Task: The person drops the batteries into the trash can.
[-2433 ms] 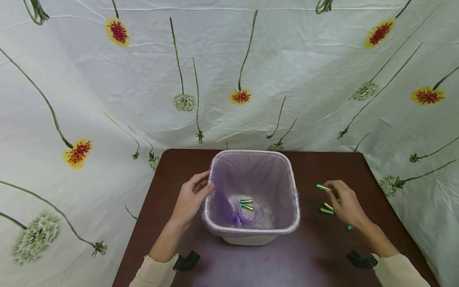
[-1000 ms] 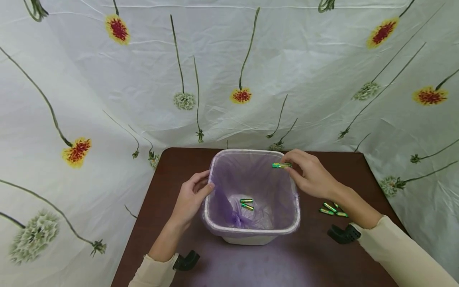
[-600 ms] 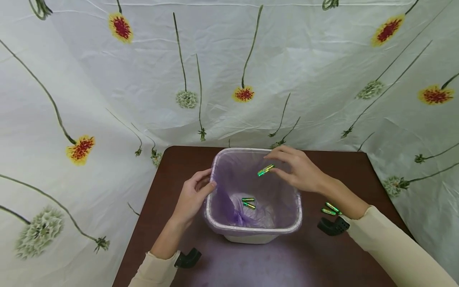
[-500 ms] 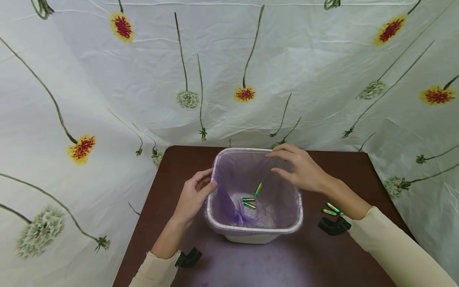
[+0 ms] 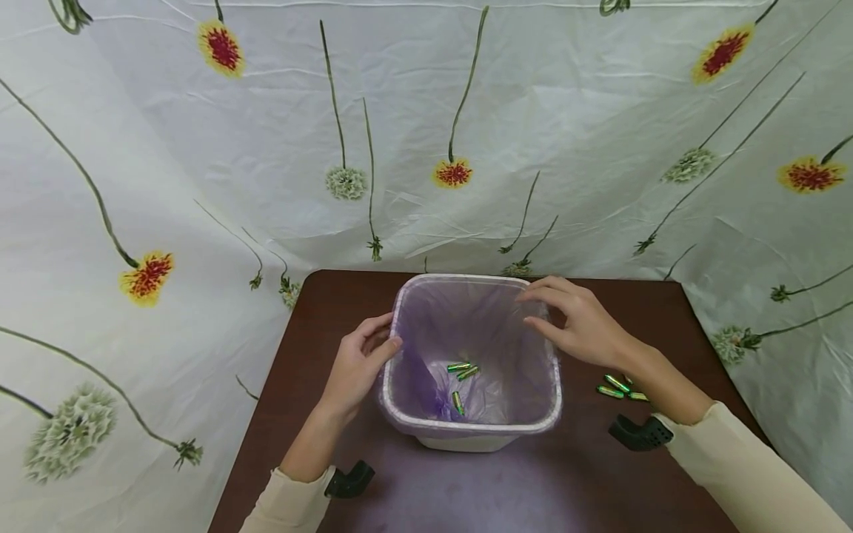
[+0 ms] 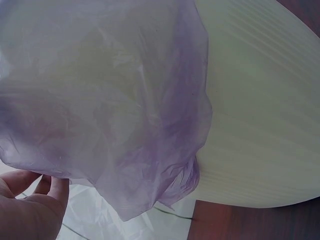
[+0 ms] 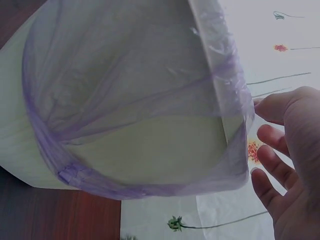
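A white bin (image 5: 464, 444) lined with a thin purple bag (image 5: 496, 318) stands on the table. Three green-and-gold batteries (image 5: 457, 403) lie at its bottom. My left hand (image 5: 358, 364) holds the bin's left rim, thumb on top and fingers down the outer side; the left wrist view shows its fingers (image 6: 59, 192) at the bag's overhang. Over the right rim my right hand (image 5: 581, 324) hovers with nothing in it, thumb and fingers spread apart. In the right wrist view its fingers (image 7: 267, 187) are beside the lined rim.
Several more batteries (image 5: 610, 391) lie on the dark brown table (image 5: 626, 459) right of the bin, beneath the right forearm. A white flowered cloth (image 5: 400, 215) hangs behind the table and at both sides. Black wrist mounts (image 5: 351, 480) sit on both wrists.
My right hand carried a battery from the pile on the right to over the bin and let it drop inside; then the hand drew back rightward. The left hand stayed at the rim.
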### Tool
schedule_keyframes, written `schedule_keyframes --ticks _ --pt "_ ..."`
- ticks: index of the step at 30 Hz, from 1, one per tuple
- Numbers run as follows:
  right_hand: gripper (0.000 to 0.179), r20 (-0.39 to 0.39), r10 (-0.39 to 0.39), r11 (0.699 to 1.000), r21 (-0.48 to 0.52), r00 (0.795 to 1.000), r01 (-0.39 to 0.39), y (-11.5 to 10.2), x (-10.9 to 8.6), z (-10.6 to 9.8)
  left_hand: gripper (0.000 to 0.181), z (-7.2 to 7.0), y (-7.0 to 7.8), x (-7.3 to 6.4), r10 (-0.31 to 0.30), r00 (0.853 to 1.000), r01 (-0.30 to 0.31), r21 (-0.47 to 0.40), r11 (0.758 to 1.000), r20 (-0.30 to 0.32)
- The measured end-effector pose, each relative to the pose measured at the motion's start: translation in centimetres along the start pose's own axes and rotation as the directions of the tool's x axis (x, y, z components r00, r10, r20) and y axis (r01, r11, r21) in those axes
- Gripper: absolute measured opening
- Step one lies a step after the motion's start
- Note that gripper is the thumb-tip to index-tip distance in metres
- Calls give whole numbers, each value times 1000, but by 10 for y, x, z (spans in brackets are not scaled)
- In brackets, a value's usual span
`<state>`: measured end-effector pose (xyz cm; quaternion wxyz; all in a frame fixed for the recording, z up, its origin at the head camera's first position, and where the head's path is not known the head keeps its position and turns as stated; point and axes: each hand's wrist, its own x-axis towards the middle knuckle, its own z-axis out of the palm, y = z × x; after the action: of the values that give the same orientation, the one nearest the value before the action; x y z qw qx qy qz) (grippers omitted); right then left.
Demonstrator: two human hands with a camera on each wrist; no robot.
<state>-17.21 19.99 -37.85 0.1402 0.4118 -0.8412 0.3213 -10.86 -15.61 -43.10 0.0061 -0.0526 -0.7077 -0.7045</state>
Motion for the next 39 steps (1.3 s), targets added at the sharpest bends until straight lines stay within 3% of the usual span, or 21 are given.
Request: schedule_keyframes --ticks 23,39 --pt "38 -101 129 992 -5 987 -130 17 -48 -17 45 0 -1 -1 -6 1000 6 0 1000 2" --pt "33 -114 291 953 -56 950 -299 34 -86 -21 45 1 0 0 -8 1000 8 1 1000 5"
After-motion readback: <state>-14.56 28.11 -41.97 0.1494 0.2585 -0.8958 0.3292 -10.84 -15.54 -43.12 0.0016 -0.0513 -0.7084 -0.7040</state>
